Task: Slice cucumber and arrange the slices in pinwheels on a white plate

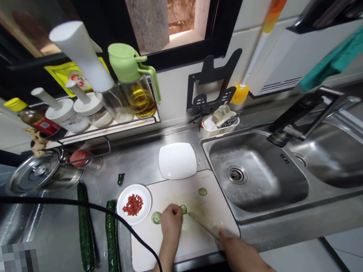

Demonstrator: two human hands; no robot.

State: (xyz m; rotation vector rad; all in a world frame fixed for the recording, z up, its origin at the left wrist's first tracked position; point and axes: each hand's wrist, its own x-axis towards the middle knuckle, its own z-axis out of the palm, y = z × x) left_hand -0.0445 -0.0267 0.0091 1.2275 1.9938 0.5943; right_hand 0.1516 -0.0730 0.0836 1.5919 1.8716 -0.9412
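On the white cutting board [151, 251], my left hand [172, 224] is closed with its fingertips at a short cucumber piece [183, 209]. My right hand [239, 252] grips a kitchen knife [203, 226] by its handle, which the fingers mostly hide. The blade points up and left, its tip beside the cucumber piece. Pale green cucumber slices [156, 218] lie just left of my left hand. One more cucumber slice [203, 192] rests apart near the board's upper right.
A white plate [122, 208] of chopped red bits overlaps the board's left corner. Beyond the board sits a white square dish [177, 160]. Two whole cucumbers [86, 234] lie left. A double sink [259, 174] is right. A black cable [110, 210] crosses the view.
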